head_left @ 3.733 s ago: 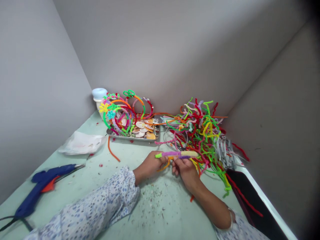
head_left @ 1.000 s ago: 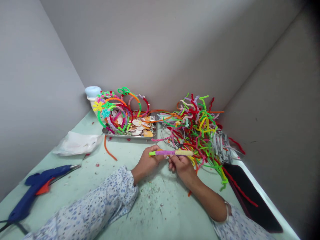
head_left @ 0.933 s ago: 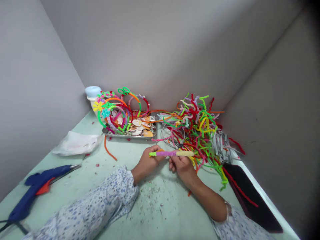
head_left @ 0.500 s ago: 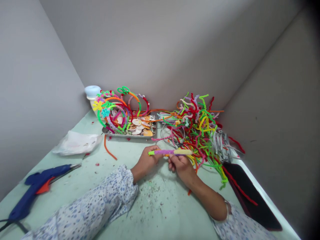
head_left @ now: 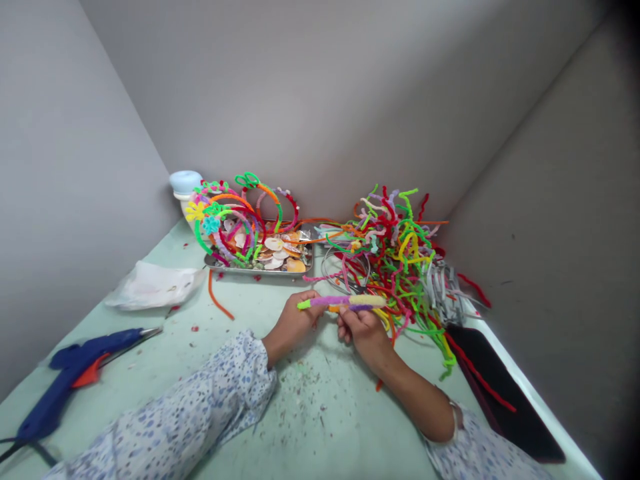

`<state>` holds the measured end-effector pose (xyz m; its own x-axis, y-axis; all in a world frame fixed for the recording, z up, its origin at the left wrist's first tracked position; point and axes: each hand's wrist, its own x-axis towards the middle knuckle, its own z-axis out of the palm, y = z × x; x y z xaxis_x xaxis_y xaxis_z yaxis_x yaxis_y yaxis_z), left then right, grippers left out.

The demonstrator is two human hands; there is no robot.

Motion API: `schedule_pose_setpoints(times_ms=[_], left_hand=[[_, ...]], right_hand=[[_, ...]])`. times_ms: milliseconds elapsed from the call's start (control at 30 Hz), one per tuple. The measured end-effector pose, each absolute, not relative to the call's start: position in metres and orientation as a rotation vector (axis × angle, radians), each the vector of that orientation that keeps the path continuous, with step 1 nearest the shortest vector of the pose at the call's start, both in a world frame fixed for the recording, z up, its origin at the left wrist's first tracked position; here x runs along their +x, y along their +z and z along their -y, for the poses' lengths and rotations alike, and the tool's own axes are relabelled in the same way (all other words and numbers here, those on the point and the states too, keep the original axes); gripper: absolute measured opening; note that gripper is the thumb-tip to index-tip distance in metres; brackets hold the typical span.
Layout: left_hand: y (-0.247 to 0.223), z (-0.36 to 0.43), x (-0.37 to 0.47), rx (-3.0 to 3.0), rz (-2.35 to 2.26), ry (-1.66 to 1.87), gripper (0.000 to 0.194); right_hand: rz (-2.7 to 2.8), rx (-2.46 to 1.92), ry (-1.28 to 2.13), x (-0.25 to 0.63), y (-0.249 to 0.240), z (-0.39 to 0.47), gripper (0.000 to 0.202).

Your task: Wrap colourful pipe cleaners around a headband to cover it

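Note:
A headband wrapped in fuzzy pipe cleaners (head_left: 365, 301) is held above the table between my hands, seen nearly edge-on. Its upper band runs from lime green through purple to cream, and orange and dark purple show on the band beneath. My left hand (head_left: 295, 321) is closed on the left part, its fingers partly hidden. With thumb and fingers pinched, my right hand (head_left: 367, 335) grips the lower band near the orange section. Just beyond my right hand lies a tangled heap of colourful pipe cleaners (head_left: 400, 267).
Several finished headbands (head_left: 273, 197) rest on a metal tray (head_left: 260, 272) of shells at the back. A blue glue gun (head_left: 75, 373) and a plastic packet (head_left: 155, 287) lie left. A black flat object (head_left: 515, 393) lies right. A white bottle (head_left: 185, 183) stands in the left corner.
The headband has tilted slightly in my hands, so more of its orange and dark purple lower band shows. My left fingers have shifted a little; the table things stay put.

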<state>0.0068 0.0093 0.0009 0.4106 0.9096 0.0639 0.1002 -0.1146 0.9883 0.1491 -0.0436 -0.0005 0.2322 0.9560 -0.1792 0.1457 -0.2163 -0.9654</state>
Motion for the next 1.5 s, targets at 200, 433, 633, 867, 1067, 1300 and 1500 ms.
schedule_pose_setpoints(times_ms=[200, 433, 633, 867, 1067, 1300, 1500], left_hand=[[0.003, -0.013, 0.006, 1.519, -0.935, 0.813, 0.027], [0.006, -0.013, 0.007, 1.527, -1.011, 0.875, 0.041], [0.002, -0.011, 0.008, 1.488, -1.073, 0.926, 0.046], [0.004, -0.011, 0.007, 1.518, -1.002, 0.896, 0.040], [0.003, -0.009, 0.008, 1.539, -0.930, 0.802, 0.018], [0.001, -0.013, 0.009, 1.522, -0.898, 0.778, 0.022], [0.000, -0.011, 0.011, 1.461, -0.889, 0.776, 0.031]], right_hand=[[1.118, -1.543, 1.119, 0.151, -0.004, 0.045, 0.031], [1.046, -1.604, 1.095, 0.149, 0.002, 0.044, 0.033], [1.021, -1.604, 1.095, 0.149, 0.001, 0.043, 0.032], [1.063, -1.591, 1.096, 0.151, -0.001, 0.044, 0.033], [1.125, -1.534, 1.059, 0.153, -0.006, 0.044, 0.026], [1.123, -1.457, 1.127, 0.156, -0.009, 0.043, 0.022], [1.154, -1.342, 1.093, 0.158, -0.014, 0.041, 0.015]])
